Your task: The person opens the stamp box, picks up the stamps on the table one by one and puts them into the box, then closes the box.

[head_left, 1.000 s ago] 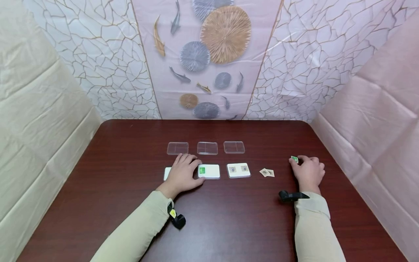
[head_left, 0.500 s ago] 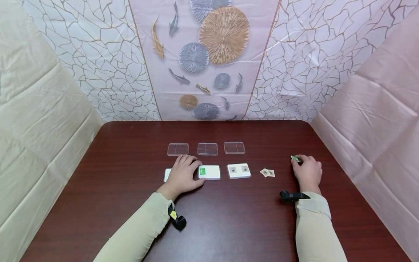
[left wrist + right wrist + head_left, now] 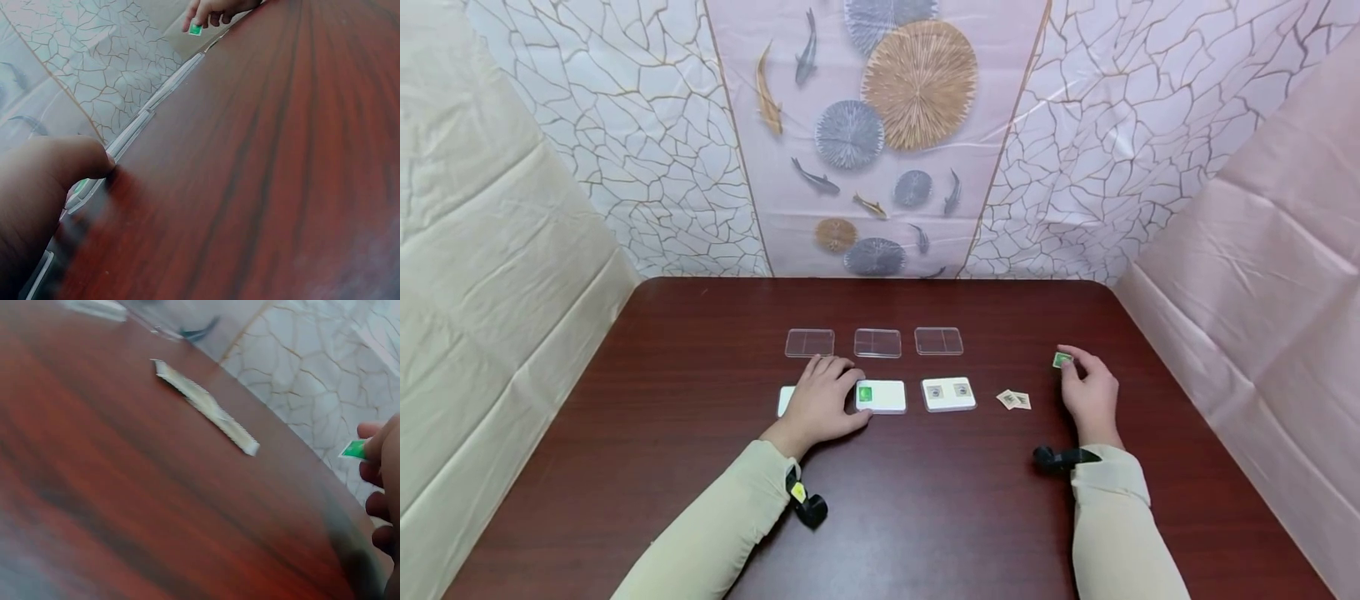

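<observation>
My right hand (image 3: 1092,400) pinches a small green postage stamp (image 3: 1062,360) between thumb and fingertips, raised over the right part of the table. That stamp (image 3: 354,449) also shows at the right wrist view's edge. My left hand (image 3: 822,400) holds the middle white stamp case (image 3: 887,397) at its left end, thumb on the near edge and index finger at the far edge. A green stamp (image 3: 866,393) lies on this case's left half. Mostly hidden under the left hand is another white case (image 3: 784,398).
A third white case (image 3: 948,394) carries two greyish stamps. Two pale stamps (image 3: 1013,400) lie overlapping to its right. Behind the cases stand three clear lids in a row, the nearest to the right hand being the right lid (image 3: 938,341). Fabric walls border the dark table (image 3: 925,500).
My right hand has lifted and moved left with the green stamp, whose face now turns toward the head camera. The left hand stays where it was on the middle case.
</observation>
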Demonstrator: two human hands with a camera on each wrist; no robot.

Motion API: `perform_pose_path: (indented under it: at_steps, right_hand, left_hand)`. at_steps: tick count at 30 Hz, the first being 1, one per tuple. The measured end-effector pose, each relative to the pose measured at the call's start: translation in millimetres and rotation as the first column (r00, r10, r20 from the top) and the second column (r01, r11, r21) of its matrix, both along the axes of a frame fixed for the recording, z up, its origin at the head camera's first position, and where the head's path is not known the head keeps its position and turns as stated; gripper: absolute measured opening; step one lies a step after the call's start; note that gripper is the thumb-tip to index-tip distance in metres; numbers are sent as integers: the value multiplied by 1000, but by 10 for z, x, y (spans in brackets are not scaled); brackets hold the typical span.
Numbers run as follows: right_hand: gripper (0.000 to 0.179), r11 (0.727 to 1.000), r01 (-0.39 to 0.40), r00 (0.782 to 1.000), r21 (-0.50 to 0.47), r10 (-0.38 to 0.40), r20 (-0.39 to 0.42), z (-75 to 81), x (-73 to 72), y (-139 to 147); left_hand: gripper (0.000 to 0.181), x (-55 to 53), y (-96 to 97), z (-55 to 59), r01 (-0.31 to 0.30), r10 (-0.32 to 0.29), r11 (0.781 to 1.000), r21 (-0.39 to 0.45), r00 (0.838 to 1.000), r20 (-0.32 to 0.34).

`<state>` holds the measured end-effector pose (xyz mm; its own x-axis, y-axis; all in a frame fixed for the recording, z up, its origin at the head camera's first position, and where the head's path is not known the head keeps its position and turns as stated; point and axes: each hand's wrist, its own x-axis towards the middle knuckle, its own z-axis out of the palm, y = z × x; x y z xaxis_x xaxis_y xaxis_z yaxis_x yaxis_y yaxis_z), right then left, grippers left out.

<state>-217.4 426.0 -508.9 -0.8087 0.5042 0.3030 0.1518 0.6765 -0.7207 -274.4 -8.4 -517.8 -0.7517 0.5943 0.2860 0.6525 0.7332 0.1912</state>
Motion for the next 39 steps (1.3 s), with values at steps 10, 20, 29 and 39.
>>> perform_pose_path:
  at_steps: [10,20,29,39]
  right_hand:
    - [27,967,-255,934,-3,246,-258,-15,-129,-493]
    - [16,851,-515,805,99,520,-284,70,-229,-1161]
    - [13,698,-699,688,153,716,-121,78,-279,-1810]
    - [12,646,-708,687,286,723,67,19,-338,-2111]
  left_hand:
    - [60,-12,6,-11,-5,5,1000,-21,1000,28]
    - [59,-10,8,-19,1,0,1000,-18,1000,25]
    - [60,-10,1,9,3,-2,1000,-28,1000,6]
    - [61,-14,-8,-5,9,-8,1000,10,1000,-9]
